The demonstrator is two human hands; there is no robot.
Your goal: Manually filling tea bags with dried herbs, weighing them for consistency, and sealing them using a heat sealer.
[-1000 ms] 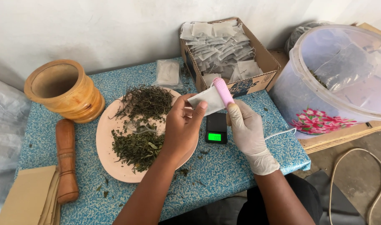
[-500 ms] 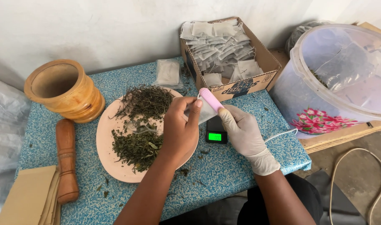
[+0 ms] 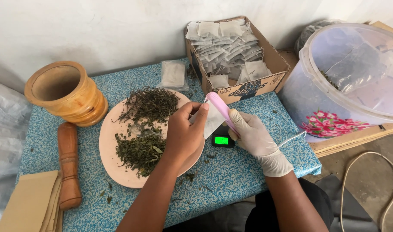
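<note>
Desk [image 3: 230,180]: blue speckled top. Far-left corner: wooden mortar [image 3: 65,92]. Left edge: wooden pestle [image 3: 68,163], lying lengthwise. Near-left corner: tan paper stack [image 3: 31,204]. Centre: pink plate [image 3: 108,141] of dried herb. Far edge: clear packet [image 3: 172,75]; far-right corner: cardboard box [image 3: 248,88] of sachets. Right of centre: small scale [image 3: 222,140], green display. Herb crumbs scattered near front edge.

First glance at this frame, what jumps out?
At centre, the bare left hand and the gloved right hand meet over a small scale with a green display, holding a white sachet and a pink handheld tool. Left of them, a pink plate carries dried green leaves, with a wooden mortar and pestle beyond. Behind the hands sits a cardboard box of filled sachets.
</note>
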